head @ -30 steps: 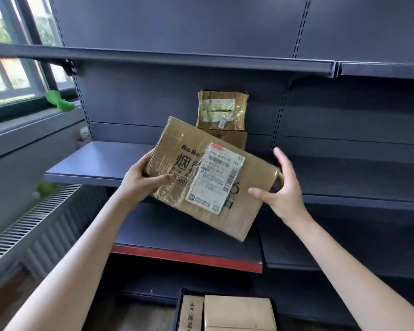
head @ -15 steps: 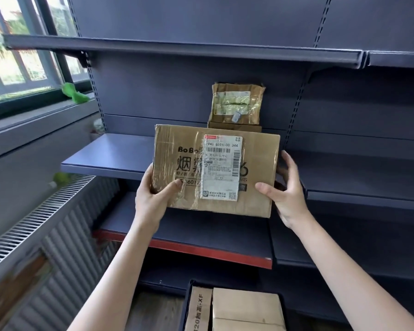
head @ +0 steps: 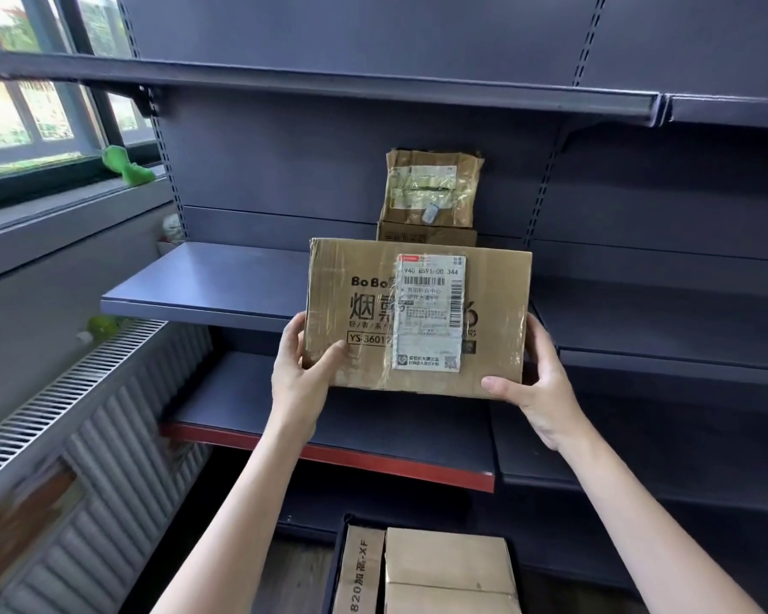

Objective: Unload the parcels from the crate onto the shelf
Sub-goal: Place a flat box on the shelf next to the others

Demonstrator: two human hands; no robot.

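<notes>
Daylight enters from window (head: 27, 104) at upper left, overexposed. Dark shelving (head: 373, 170) evenly lit, soft shadow beneath boards. Tape glare on held parcel (head: 417, 316). Radiator (head: 85, 436) motion-blurred at lower left; wide-angle bend at edges.

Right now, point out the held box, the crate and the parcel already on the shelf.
Held box (head: 355, 316), head view, bare cardboard left of label.
Crate (head: 339, 565), head view, left wall.
Shelved parcel (head: 431, 192), head view, taped front.

A brown cardboard parcel (head: 364, 312) with a white label is held up flat-faced in front of the dark shelf (head: 205, 277). At its 12 o'clock, two more parcels (head: 431, 192) sit stacked on the shelf. At 6 o'clock, a dark crate (head: 339, 551) holds more boxes.
</notes>
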